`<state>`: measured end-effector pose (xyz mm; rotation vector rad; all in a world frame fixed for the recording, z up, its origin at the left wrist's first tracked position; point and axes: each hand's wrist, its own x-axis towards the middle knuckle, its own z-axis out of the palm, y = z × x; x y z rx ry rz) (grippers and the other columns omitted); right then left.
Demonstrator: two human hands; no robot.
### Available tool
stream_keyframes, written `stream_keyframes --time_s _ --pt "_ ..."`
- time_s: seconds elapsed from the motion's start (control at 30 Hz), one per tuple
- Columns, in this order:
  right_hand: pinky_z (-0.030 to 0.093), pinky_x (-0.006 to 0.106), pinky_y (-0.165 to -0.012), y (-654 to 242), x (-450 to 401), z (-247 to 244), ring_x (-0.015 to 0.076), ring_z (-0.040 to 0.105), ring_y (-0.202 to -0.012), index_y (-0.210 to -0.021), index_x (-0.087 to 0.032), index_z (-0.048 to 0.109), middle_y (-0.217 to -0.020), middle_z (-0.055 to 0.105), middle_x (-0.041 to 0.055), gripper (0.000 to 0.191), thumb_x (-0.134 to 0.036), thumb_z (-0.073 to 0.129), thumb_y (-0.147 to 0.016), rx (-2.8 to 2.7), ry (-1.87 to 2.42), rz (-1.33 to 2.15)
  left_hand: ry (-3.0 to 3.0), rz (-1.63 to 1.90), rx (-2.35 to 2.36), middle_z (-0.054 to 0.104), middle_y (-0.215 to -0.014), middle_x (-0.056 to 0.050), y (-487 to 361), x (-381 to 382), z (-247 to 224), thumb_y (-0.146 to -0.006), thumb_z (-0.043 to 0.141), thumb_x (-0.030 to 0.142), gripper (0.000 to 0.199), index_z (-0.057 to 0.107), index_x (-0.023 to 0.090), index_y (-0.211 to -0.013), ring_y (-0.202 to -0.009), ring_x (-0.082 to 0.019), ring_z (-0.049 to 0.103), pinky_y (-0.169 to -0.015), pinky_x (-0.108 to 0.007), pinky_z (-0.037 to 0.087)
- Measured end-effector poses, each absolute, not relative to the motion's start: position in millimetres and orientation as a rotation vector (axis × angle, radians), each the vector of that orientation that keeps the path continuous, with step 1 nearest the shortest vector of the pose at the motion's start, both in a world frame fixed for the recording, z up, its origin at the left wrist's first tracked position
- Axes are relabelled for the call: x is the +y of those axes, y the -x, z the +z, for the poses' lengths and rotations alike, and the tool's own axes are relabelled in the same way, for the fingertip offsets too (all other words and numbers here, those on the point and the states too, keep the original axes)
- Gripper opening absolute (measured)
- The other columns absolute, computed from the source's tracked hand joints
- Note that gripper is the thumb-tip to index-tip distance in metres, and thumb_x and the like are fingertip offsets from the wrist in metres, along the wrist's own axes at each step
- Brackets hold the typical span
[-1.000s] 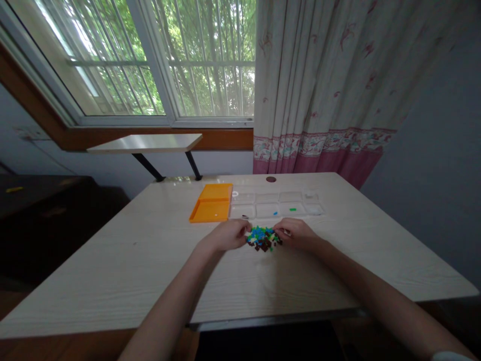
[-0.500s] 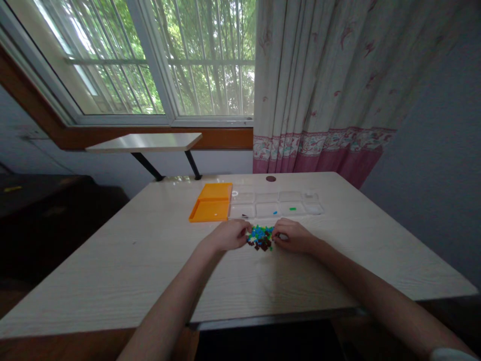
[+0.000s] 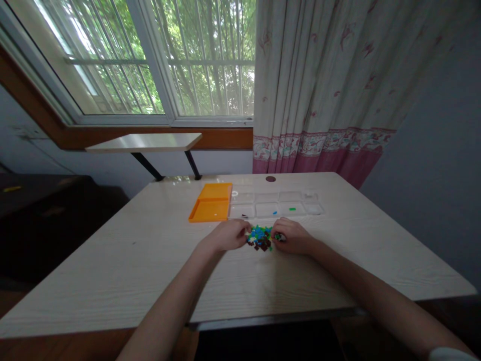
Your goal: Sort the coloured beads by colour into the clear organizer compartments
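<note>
A small heap of tiny plastic pieces (image 3: 260,234), blue, green and dark brown, lies on the table between my hands. My left hand (image 3: 233,234) rests at the heap's left edge with its fingers curled together; whatever may be in them is hidden. On the other side, my right hand (image 3: 295,236) has thumb and fingers closed at the heap's right edge, with some green and dark pieces showing under its curled fingers. The pieces are too small to tell which one, if any, it pinches.
Behind the heap lies a clear compartment tray (image 3: 276,216) holding a blue piece (image 3: 274,212), a green piece (image 3: 292,209) and a dark piece (image 3: 244,216). An open orange case (image 3: 209,210) adjoins it on the left. A raised shelf (image 3: 146,142) stands at the table's back left.
My right hand's fingers have shifted slightly at the heap's edge, and more green pieces show beneath them. My left hand stays in place.
</note>
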<state>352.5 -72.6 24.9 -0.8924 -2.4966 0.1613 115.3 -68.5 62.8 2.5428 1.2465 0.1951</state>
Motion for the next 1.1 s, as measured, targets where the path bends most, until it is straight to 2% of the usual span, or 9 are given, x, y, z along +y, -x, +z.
stream_keyframes --time_s 0.2,0.47,0.63,0.8,1.1 --pt "0.042 0.026 -0.070 -353 -72 26 0.0156 0.052 -0.077 -0.078 -0.020 0.058 -0.076 0.059 0.0027 0.011 -0.014 0.053 -0.070 -2.513 0.885 0.191 -2.558 0.223 1.241 0.059 -0.075 -0.002 -115 -67 62 -0.071 0.046 0.019 0.020 0.059 0.018 -0.086 -0.064 -0.012 0.052 -0.054 -0.020 0.034" --pt "0.041 0.027 -0.069 -353 -69 22 0.0157 0.050 -0.076 -0.076 -0.019 0.056 -0.074 0.057 0.0032 0.006 -0.015 0.052 -0.074 -2.520 0.843 0.183 -2.671 0.434 1.158 0.057 -0.080 -0.002 -124 -70 58 -0.075 0.044 0.016 0.015 0.057 0.018 -0.083 -0.074 -0.013 0.053 -0.066 -0.021 0.039" --pt "0.042 0.027 -0.068 -352 -68 21 0.0151 0.050 -0.074 -0.078 -0.018 0.053 -0.074 0.055 0.0037 0.004 -0.016 0.051 -0.077 -2.382 0.777 0.226 -2.732 0.537 1.048 0.058 -0.081 -0.002 -135 -76 53 -0.080 0.044 0.020 0.014 0.057 0.018 -0.082 -0.079 -0.014 0.053 -0.070 -0.022 0.041" --pt "0.041 0.026 -0.064 -348 -73 26 0.0150 0.051 -0.072 -0.078 -0.019 0.053 -0.073 0.056 0.0038 0.004 -0.017 0.050 -0.078 -2.315 0.746 0.202 -2.746 0.575 0.984 0.058 -0.083 -0.002 -140 -79 51 -0.082 0.045 0.028 0.016 0.058 0.019 -0.086 -0.080 -0.014 0.054 -0.070 -0.023 0.042" --pt "0.040 0.026 -0.064 -343 -76 27 0.0144 0.051 -0.070 -0.074 -0.018 0.054 -0.071 0.058 0.0033 0.006 -0.018 0.050 -0.078 -2.319 0.739 0.053 -2.717 0.631 1.080 0.059 -0.083 -0.002 -145 -83 47 -0.082 0.046 0.027 0.015 0.059 0.019 -0.084 -0.078 -0.013 0.056 -0.068 -0.022 0.043"
